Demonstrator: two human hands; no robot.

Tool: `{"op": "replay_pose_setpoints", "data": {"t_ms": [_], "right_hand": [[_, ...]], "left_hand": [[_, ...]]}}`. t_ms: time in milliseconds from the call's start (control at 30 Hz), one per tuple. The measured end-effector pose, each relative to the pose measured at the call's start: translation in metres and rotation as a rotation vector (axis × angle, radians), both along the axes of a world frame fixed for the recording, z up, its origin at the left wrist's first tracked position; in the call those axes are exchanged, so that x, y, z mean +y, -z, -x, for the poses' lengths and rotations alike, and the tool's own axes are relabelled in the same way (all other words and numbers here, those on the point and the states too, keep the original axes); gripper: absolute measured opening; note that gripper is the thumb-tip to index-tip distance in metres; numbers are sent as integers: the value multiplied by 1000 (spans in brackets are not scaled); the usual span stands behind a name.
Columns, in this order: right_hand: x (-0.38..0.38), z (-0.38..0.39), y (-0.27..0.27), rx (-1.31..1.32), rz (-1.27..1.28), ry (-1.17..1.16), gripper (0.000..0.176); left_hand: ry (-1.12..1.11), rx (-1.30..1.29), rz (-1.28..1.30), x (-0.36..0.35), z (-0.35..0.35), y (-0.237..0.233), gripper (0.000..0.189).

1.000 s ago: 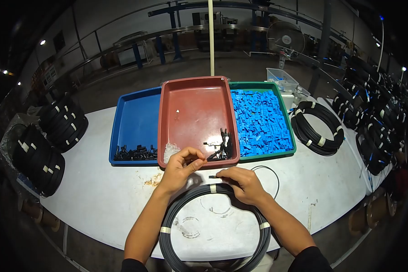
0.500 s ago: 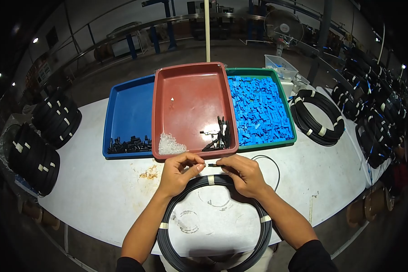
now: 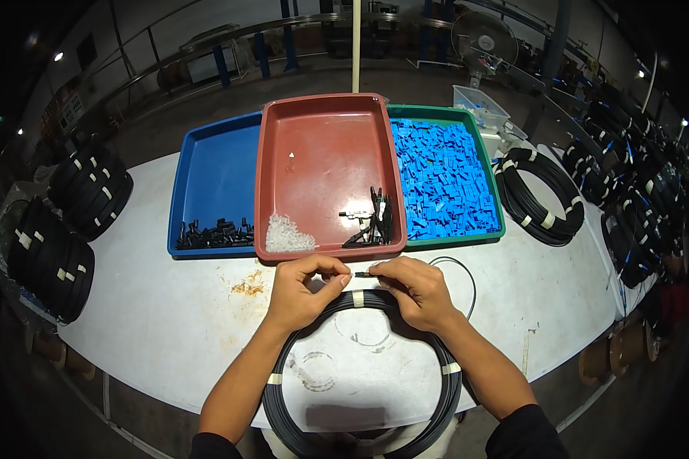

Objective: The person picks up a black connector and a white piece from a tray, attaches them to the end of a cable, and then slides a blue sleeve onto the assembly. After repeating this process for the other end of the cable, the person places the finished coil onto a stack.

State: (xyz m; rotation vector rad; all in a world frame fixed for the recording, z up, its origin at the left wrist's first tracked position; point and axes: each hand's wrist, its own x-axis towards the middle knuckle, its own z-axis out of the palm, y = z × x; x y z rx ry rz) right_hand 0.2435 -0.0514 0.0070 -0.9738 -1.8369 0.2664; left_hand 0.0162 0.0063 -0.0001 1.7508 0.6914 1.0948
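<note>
My right hand [image 3: 415,289] pinches a small black connector [image 3: 362,274] whose tip points left. Facing it, my left hand [image 3: 308,291] has thumb and forefinger pressed together near that tip; anything between them is too small to make out. A thin black cable loops out behind my right hand. Beneath both hands lies a coil of black cable [image 3: 278,398] bound with pale tape, its lower part over the table's near edge. Just beyond the hands, the red tray [image 3: 325,168] holds small clear pieces [image 3: 285,234] and black parts [image 3: 379,218].
A blue tray [image 3: 218,164] with black pieces [image 3: 216,235] stands left of the red one, and a green tray [image 3: 491,183] of blue clips [image 3: 444,180] right of it. Taped cable coils [image 3: 540,196] lie at the right, with more stacked at the left [image 3: 92,187]. The white table [image 3: 168,321] has stains.
The view has shifted slightly, so the trays appear a little higher. Both hands keep nearly the same pose, with the connector still in my right fingers.
</note>
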Motion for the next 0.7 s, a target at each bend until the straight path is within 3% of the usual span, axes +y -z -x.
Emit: {"op": "replay_pose_setpoints", "data": {"t_ms": [500,567,700], "right_hand": [[3,-3,4,-101,-120,-6,31],[2,-3,2,-131,-139,-9,31],[-1,-2,2,-108,-58,28,32]], "left_hand": [[4,128,-112,-4,1,-6,18],[-55,-11,-100,-4,-4,-4,16],[-57,-37,-42,-6,-4,-7,22]]}}
